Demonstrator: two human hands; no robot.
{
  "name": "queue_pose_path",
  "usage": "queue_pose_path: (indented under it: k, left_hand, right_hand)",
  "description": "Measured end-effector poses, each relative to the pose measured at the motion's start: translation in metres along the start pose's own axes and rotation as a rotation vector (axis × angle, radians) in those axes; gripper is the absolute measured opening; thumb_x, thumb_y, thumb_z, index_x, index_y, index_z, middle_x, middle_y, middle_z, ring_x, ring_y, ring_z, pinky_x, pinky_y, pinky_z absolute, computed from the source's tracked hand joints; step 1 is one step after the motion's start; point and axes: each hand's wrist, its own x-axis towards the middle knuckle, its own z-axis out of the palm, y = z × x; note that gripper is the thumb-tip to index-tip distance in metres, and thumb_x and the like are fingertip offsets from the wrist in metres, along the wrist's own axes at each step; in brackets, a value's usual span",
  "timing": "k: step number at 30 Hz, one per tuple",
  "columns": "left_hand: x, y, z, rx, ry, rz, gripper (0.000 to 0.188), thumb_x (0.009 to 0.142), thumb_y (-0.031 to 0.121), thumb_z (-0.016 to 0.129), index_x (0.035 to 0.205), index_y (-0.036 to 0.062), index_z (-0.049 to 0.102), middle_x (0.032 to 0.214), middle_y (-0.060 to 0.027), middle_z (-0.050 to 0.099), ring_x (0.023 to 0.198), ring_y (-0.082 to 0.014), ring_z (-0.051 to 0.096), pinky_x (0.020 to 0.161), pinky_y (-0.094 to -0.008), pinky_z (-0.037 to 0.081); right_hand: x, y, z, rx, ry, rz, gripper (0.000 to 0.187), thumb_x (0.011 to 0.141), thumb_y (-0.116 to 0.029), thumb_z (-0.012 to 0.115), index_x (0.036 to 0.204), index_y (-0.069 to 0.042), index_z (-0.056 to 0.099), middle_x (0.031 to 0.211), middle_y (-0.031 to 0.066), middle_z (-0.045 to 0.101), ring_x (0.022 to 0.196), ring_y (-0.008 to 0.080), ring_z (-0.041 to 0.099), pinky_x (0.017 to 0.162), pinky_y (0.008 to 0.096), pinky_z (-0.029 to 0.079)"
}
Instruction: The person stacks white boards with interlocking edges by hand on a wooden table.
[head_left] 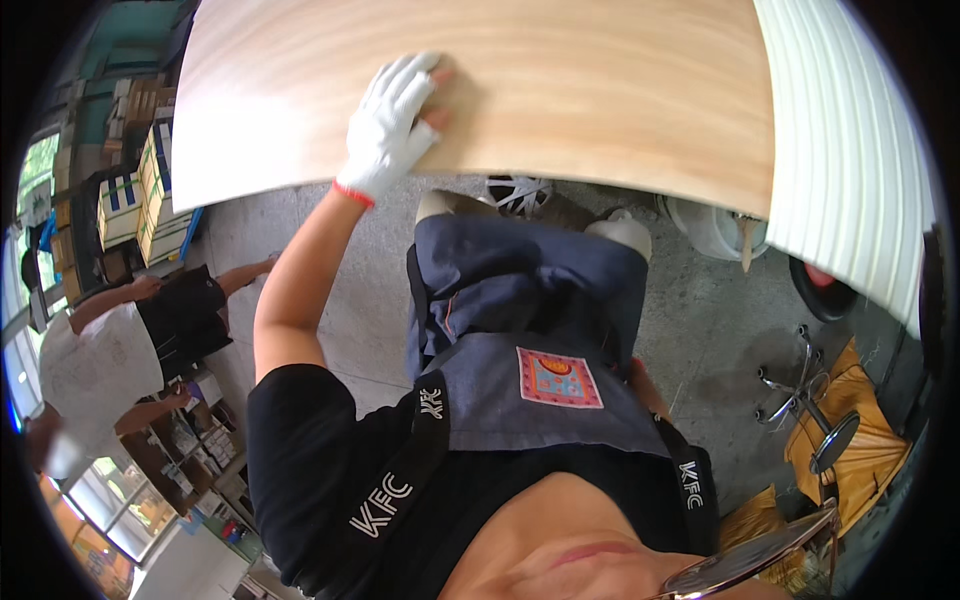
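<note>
A large pale wood-grain panel (pixel 560 90) fills the top of the view, lying flat in front of me. My left hand (pixel 392 130) wears a white glove with a red cuff and open fingertips. It rests flat on the panel near its front edge, fingers stretched forward, holding nothing. My left arm runs bare from a black sleeve up to it. Only a sliver of my right arm (pixel 650 395) shows beside my dark blue apron (pixel 530 330); the right hand itself is hidden behind my body.
A white ribbed stack of sheets (pixel 850 150) lies right of the panel. Below it are a white bucket (pixel 715 230), a chrome stool (pixel 810 400) and yellow bags (pixel 865 445) on the grey floor (pixel 330 260). Two people (pixel 95 370) work at left near stacked cartons (pixel 150 190).
</note>
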Motion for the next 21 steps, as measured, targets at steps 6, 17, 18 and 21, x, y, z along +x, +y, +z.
queue_pose_path:
  k: [6, 17, 18, 21]
  left_hand:
    - [-0.014, 0.002, 0.025, 0.065, 0.220, 0.071, 0.038, 0.086, 0.027, 0.068, 0.119, 0.0078, 0.063, 0.125, -0.0138, 0.061, 0.110, -0.0363, 0.058, 0.094, -0.0446, 0.048]
    - [-0.019, -0.006, 0.050, -0.032, 0.253, -0.082, 0.046, 0.093, 0.036, 0.059, 0.131, 0.0101, 0.057, 0.131, -0.0136, 0.062, 0.116, -0.0362, 0.061, 0.099, -0.0459, 0.048]
    - [-0.018, -0.005, 0.049, -0.050, 0.229, -0.122, 0.045, 0.093, 0.035, 0.060, 0.130, 0.0093, 0.058, 0.130, -0.0139, 0.062, 0.117, -0.0356, 0.060, 0.100, -0.0448, 0.047]
    - [-0.022, 0.001, 0.044, -0.060, 0.184, -0.192, 0.044, 0.092, 0.032, 0.063, 0.128, 0.0076, 0.060, 0.130, -0.0150, 0.062, 0.120, -0.0345, 0.058, 0.103, -0.0425, 0.045]
  right_hand:
    - [0.087, 0.078, 0.076, 0.223, -0.021, -0.151, 0.032, 0.093, -0.027, 0.054, 0.109, -0.008, 0.074, 0.106, 0.0171, 0.073, 0.102, 0.0355, 0.069, 0.087, 0.0485, 0.052]
    - [0.061, -0.141, -0.101, 0.445, 0.431, -0.572, 0.037, 0.100, -0.019, 0.052, 0.133, -0.004, 0.061, 0.132, 0.0149, 0.064, 0.122, 0.0272, 0.061, 0.105, 0.0366, 0.044]
    - [0.047, -0.175, -0.119, 0.342, 0.560, -0.674, 0.037, 0.101, -0.016, 0.052, 0.135, -0.005, 0.060, 0.134, 0.0131, 0.063, 0.122, 0.0249, 0.060, 0.106, 0.0365, 0.044]
    - [-0.005, -0.270, -0.177, 0.571, 0.550, -0.798, 0.037, 0.102, -0.018, 0.052, 0.135, -0.006, 0.059, 0.134, 0.0139, 0.063, 0.122, 0.0259, 0.060, 0.108, 0.0370, 0.042]
